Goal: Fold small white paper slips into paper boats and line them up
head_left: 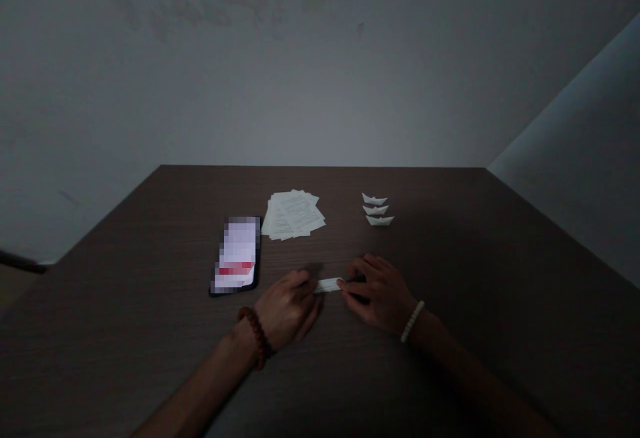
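A small folded strip of white paper (329,285) lies on the dark wooden table (150,305) between my hands. My left hand (287,308), with a brown bead bracelet on the wrist, has its fingers curled and pinches the strip's left end. My right hand (377,291), with a white bead bracelet, presses its bent fingers on the strip's right end. Most of the paper is hidden under my fingers.
A phone (236,255) with a lit screen lies left of my hands. Behind it is a loose stack of printed paper sheets (294,215). Three small folded paper boats (377,210) sit in a row at the back right. Grey walls rise beyond the table.
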Demonstrator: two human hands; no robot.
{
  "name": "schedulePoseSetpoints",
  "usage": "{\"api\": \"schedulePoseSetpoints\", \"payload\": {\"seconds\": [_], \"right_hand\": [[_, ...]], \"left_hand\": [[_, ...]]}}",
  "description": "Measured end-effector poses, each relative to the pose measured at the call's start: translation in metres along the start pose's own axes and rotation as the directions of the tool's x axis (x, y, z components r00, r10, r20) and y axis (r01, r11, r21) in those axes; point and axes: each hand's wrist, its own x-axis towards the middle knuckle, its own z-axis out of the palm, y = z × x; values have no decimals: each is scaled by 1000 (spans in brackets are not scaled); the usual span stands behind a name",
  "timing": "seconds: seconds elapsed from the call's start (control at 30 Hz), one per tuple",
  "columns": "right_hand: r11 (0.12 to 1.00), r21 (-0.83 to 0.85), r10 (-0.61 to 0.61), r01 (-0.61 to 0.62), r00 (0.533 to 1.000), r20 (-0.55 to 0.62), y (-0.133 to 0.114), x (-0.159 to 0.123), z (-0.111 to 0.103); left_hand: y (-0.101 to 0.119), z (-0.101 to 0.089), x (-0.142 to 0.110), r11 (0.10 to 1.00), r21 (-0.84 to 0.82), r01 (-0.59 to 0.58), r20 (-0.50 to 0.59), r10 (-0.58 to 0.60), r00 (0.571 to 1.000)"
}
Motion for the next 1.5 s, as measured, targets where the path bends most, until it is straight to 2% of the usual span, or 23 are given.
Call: {"api": "schedulePoseSetpoints", "payload": {"seconds": [0.17, 0.37, 0.57, 0.73, 0.87, 1.07, 1.2, 1.5], "right_hand": [[996, 18, -89, 89, 996, 10, 8, -4, -4], [995, 62, -71, 74, 996, -46, 12, -6, -5], [994, 108, -9, 14, 999, -48, 5, -1, -5], [994, 103, 18, -20, 1000, 17, -1, 4, 0], [982, 176, 72, -71, 997, 2, -1, 6, 4], [928, 347, 171, -138, 983, -66, -6, 10, 10], [888, 424, 240, -176, 965, -103, -11, 13, 14], [799, 544, 350, -256, 934, -76, -12, 14, 18]], "left_hand": [[-2, 3, -1, 1000, -5, -5, -18, 5, 1000], [-2, 2, -1, 1000, -29, 11, -23, -11, 1000], [-6, 11, -3, 990, -118, 76, -141, -92, 986], [-10, 14, 1, 960, -218, 173, -98, -198, 975], [-10, 11, 5, 926, -290, 241, -109, -282, 953], [-10, 8, 6, 901, -337, 275, -131, -334, 934], [-10, 7, 7, 900, -318, 299, -94, -344, 934], [-8, 3, 12, 812, -424, 401, -24, -452, 891]]}}
